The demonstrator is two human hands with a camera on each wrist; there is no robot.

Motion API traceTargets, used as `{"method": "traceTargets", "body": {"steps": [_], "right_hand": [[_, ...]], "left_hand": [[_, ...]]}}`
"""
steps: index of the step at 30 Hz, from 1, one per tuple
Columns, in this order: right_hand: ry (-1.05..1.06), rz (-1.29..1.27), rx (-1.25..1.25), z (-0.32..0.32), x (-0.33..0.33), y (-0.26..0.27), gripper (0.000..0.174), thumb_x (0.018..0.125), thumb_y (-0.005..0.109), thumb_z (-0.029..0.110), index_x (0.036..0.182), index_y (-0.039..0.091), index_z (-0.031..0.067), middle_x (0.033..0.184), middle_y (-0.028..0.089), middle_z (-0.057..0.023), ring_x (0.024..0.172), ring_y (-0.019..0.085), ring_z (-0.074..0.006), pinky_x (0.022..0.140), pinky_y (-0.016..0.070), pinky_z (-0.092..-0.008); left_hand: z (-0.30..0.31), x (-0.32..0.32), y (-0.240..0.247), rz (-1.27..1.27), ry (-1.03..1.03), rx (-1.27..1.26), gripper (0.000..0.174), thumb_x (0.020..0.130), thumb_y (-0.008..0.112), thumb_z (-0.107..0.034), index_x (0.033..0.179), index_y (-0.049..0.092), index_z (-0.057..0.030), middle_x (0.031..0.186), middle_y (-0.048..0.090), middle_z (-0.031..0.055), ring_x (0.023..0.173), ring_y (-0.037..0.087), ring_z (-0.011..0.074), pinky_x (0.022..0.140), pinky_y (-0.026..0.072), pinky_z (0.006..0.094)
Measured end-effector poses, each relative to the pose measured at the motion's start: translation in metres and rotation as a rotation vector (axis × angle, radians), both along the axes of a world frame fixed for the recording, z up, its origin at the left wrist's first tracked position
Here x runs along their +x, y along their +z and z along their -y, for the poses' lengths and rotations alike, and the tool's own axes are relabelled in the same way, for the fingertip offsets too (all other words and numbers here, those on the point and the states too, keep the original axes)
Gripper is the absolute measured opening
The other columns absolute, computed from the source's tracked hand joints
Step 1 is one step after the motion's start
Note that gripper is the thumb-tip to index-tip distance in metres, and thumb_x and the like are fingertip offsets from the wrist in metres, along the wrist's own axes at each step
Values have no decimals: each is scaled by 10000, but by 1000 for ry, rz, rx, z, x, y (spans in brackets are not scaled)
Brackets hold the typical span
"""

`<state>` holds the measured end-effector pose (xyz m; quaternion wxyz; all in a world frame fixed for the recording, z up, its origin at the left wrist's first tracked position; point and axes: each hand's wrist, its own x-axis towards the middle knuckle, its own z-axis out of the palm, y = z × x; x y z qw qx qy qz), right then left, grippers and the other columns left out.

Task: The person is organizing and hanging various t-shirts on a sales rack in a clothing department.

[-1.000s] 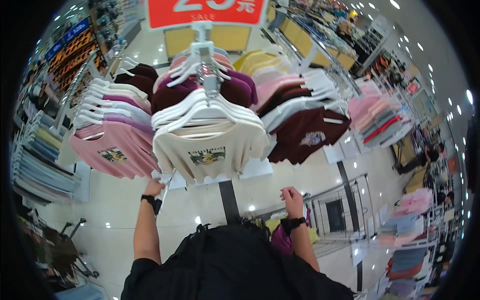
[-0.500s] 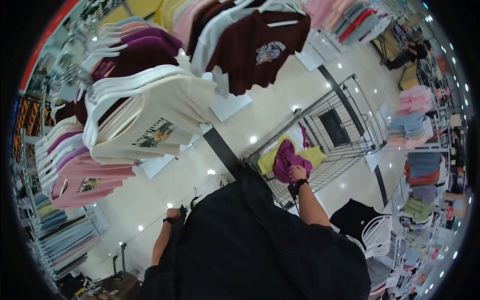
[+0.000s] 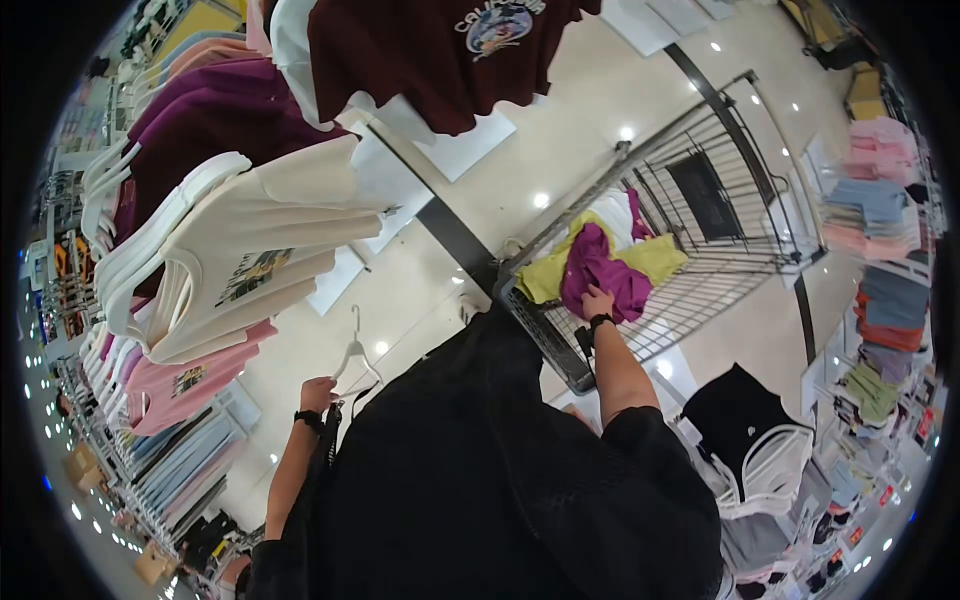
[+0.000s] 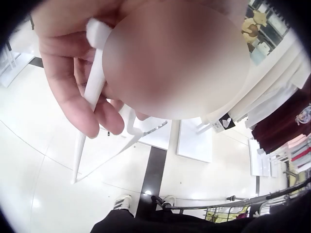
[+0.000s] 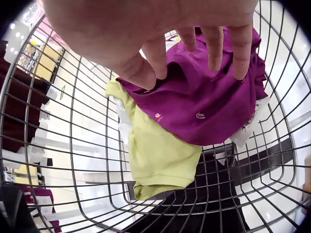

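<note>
My left hand [image 3: 317, 394] grips a white clothes hanger [image 4: 95, 73] by one arm; its metal hook points up in the head view and no garment hangs on it. Over the shopping cart [image 3: 560, 225], my right hand [image 3: 598, 302] reaches in from the near side. Its fairly straight, spread fingers [image 5: 240, 53] rest at a crumpled purple shirt [image 5: 194, 111], thumb close to the index finger. Under that shirt lies a yellow-green garment [image 5: 163, 155], with a white one [image 5: 124, 121] partly hidden beneath.
Cream shirts [image 3: 270, 220] hang on white hangers to the left, beside a dark maroon shirt [image 3: 430, 60]. Pink shirts [image 3: 190, 380] hang lower down. Near the right elbow is a black garment [image 3: 735, 420] on a rack. More racks line the right edge.
My right hand has gone from the air beside the cart to the purple shirt in it; its fingers now look looser. The left hand has moved away from the shirt rack with the hanger.
</note>
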<state>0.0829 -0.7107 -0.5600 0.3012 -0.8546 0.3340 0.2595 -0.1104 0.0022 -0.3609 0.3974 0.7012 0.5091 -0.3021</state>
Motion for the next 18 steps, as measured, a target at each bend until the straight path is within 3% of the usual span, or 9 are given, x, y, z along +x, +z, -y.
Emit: {"method": "traceTargets", "body": {"steps": [2,4,6,7,10,14,16,17,18], "right_hand": [[1,-17,20,0,13,-20,553,869,619,367,1379,663,157,1425,579,-256,1464,338,-425,1253,242,-424],[40,-112,-56,10,16,-60,599,851,636,417,1371,664,122,1407,585,-278,1401,440,-436,1219,303,-437],[197,-325,-199,33,23,-113,619,827,653,446,1193,709,-50,1262,656,-313,1240,603,-449,1106,433,-454],[-51,-235,-188,19,34,-63,535,867,540,336,1107,713,-109,1198,679,-313,1172,630,-465,1042,470,-459],[-378,210,-173,29,44,-46,380,817,610,246,1018,753,-43,1018,734,-267,972,692,-441,880,524,-466],[-855,-17,-5,72,76,-32,360,860,675,242,1064,729,-50,1119,735,-225,1027,693,-328,876,518,-418],[-785,194,220,73,83,-22,526,854,704,351,1212,678,-33,1258,690,-216,1127,663,-322,953,495,-434],[-124,-88,105,149,78,-109,607,847,699,403,1309,639,14,1323,671,-175,1202,638,-321,1014,476,-438],[-115,-73,91,143,90,-89,607,847,699,403,1309,639,14,1323,671,-175,1202,638,-321,1014,476,-438]], "left_hand": [[3,-4,6,-63,-26,-30,339,971,661,-161,1227,676,61,797,703,125,590,687,188,525,594,321],[39,11,43,-47,-74,3,354,924,691,-171,1165,705,88,863,738,149,663,737,246,620,594,352],[63,26,67,-68,-82,5,347,934,680,-163,1167,704,93,869,739,161,630,729,220,594,586,315],[57,15,59,-16,-163,6,354,943,678,-179,1172,703,90,867,739,160,640,731,218,591,589,317],[76,21,66,-52,1,33,359,907,705,-195,1110,719,101,858,747,172,631,731,205,552,588,319],[77,28,57,-90,34,6,330,866,716,-203,1003,745,95,778,746,164,589,716,192,527,583,311],[79,35,53,-161,-219,14,309,841,717,-218,904,755,83,697,734,145,557,701,185,515,574,302],[81,37,50,-162,-253,19,317,833,713,-249,887,763,60,685,736,137,562,705,187,530,572,310],[83,37,46,-146,-244,6,317,833,713,-249,887,763,60,685,736,137,562,705,187,530,572,310]]}}
